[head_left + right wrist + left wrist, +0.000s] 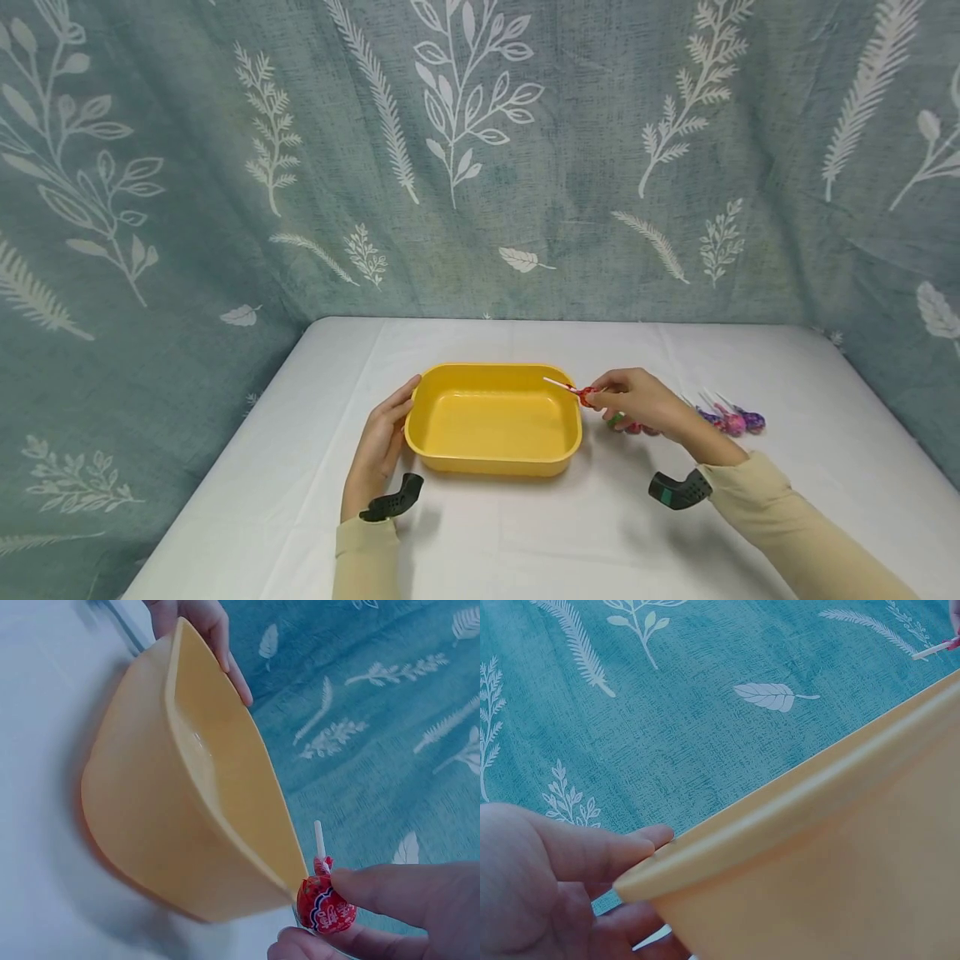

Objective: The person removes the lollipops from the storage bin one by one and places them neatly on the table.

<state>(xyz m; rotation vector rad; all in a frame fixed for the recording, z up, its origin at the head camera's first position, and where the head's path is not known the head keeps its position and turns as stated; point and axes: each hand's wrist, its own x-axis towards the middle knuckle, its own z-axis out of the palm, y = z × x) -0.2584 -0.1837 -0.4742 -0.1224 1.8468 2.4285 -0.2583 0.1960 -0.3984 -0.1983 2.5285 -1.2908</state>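
A yellow plastic tub (495, 467) stands on the white table, its floor bare in the head view. My left hand (380, 437) rests against the tub's left end. In the left wrist view, the fingers (592, 855) of that hand touch the outside of the rim at a corner. My right hand (637, 404) pinches a red-wrapped lollipop (326, 906) by its candy end, beside the tub's right rim. The lollipop's white stick (558, 384) points left over the tub. Below the right hand, several more lollipops (633, 428) lie partly hidden.
Further right, several purple and pink lollipops (733, 423) lie in a group, sticks pointing away from me. Behind the white-covered table (510, 542) hangs a green curtain (555, 217) with white leaf prints. A black device (678, 490) is worn on my right wrist.
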